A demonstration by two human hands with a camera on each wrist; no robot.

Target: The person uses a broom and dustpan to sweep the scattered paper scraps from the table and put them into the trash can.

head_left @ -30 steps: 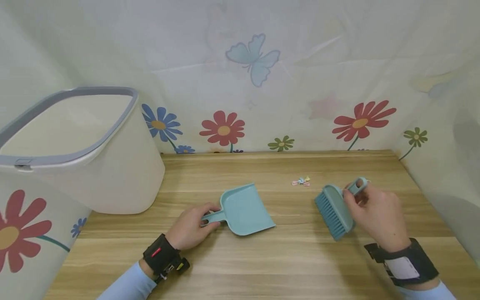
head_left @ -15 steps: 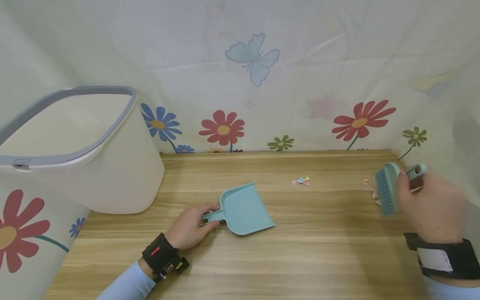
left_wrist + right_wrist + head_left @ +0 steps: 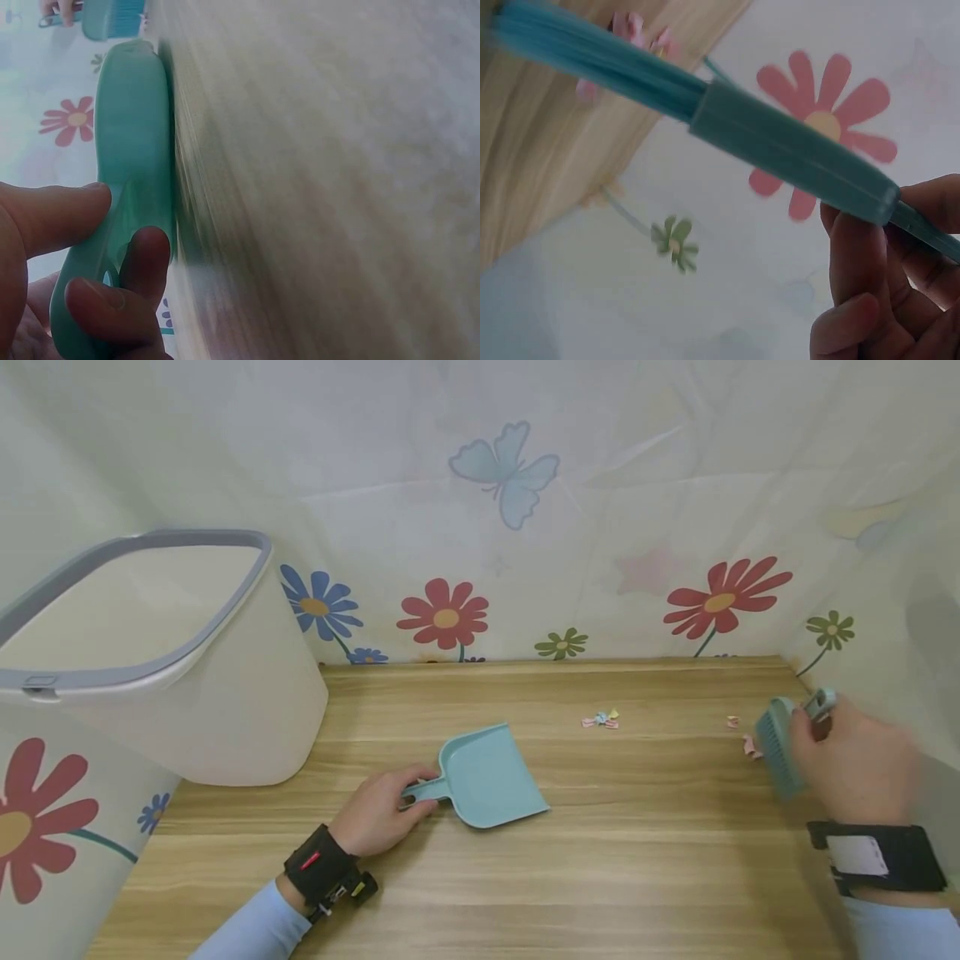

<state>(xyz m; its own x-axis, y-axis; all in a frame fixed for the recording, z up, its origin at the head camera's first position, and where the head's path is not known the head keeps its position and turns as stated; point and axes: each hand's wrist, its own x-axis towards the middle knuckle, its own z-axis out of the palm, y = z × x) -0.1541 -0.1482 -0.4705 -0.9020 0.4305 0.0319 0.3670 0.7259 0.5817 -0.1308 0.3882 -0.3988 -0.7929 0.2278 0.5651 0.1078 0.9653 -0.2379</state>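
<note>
My left hand (image 3: 386, 812) grips the handle of a light blue dustpan (image 3: 491, 777), which lies on the wooden table with its wide edge facing right. In the left wrist view, thumb and fingers wrap the handle of the dustpan (image 3: 133, 112). Over at the right side, my right hand (image 3: 858, 764) holds a small blue hand brush (image 3: 782, 743) by its handle, bristles pointing left and down. Small pink scraps (image 3: 752, 747) lie right beside the bristles, with another pink scrap (image 3: 732, 722) just behind. The right wrist view shows the brush (image 3: 795, 150) pinched near its neck.
A little bunch of pink, blue and yellow scraps (image 3: 601, 720) lies toward the table's back, between dustpan and brush. At the left stands a tall white bin (image 3: 247, 693) with a grey rim. Flower-printed sheeting (image 3: 570, 527) borders the table (image 3: 600, 877) behind and at both sides.
My right hand has carried the brush rightward, to the far side of the pink scraps, which now show to its left. The left hand and dustpan have stayed in place.
</note>
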